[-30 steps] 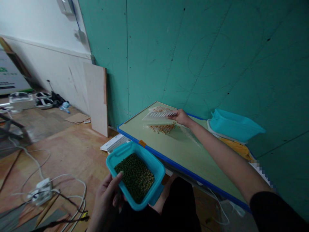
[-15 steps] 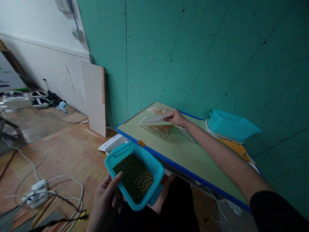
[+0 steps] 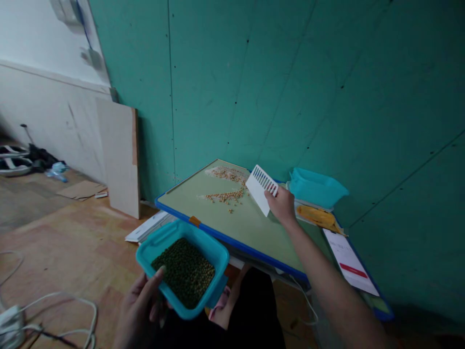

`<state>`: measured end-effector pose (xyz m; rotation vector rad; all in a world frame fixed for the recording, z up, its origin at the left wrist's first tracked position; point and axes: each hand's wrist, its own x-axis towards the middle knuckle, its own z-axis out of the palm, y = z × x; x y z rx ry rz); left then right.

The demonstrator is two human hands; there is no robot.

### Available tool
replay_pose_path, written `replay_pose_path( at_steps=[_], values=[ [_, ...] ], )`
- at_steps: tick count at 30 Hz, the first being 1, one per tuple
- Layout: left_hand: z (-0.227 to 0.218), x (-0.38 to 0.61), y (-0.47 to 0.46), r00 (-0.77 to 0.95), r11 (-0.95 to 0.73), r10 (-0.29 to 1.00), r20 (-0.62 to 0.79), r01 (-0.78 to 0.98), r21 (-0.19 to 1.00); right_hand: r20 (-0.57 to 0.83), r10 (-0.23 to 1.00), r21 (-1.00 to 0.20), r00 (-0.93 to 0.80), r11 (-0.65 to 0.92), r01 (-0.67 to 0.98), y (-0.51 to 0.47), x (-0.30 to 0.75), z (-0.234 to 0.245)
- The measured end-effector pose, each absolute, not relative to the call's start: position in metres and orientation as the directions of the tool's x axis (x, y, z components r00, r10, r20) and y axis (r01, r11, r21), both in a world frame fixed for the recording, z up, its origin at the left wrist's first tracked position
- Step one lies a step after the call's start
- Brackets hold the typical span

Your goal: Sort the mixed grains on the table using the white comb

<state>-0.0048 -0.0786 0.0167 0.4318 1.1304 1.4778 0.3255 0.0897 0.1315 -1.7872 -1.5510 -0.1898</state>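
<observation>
Just off the near edge of the table, our left hand clamps the blue container of green beans, thumb over its rim; we should hold it level. Our right hand's fingers pinch the white scraper over the table, beside its scattered tan beans; low, light strokes would limit rolling. Our left fingertips are hidden under the container; whether the scraper touches the table, we cannot tell.

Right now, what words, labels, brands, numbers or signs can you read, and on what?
No text legible.
White panel with red bar, right end of table: small print, too blurred to read.
White flat box, by table's left end: faint mark, unreadable.
Slotted white scraper, blue container: no text seen.
</observation>
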Motion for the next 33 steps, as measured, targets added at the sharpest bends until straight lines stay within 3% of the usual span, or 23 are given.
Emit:
replay_pose_path(
  at_steps=[5,12,27,33],
  values=[
    [0.023,-0.002,-0.079,-0.257,0.113,0.919,-0.297,-0.552,0.826,0.528,0.809,-0.373,0.259,-0.053,0.926,0.087,0.322,0.125],
    [0.019,-0.001,-0.078,-0.26,0.109,0.923,-0.283,-0.53,0.841,0.512,0.825,-0.401,0.238,-0.016,0.916,0.085,0.318,0.123],
    [0.013,-0.005,-0.079,-0.239,0.084,0.938,-0.252,-0.548,0.832,0.482,0.831,-0.678,0.278,0.152,0.719,0.078,0.312,0.119],
    [0.02,-0.003,-0.082,-0.229,0.11,0.93,-0.289,-0.576,0.81,0.528,0.792,-0.547,0.305,0.043,0.836,0.077,0.313,0.124]
  ],
)
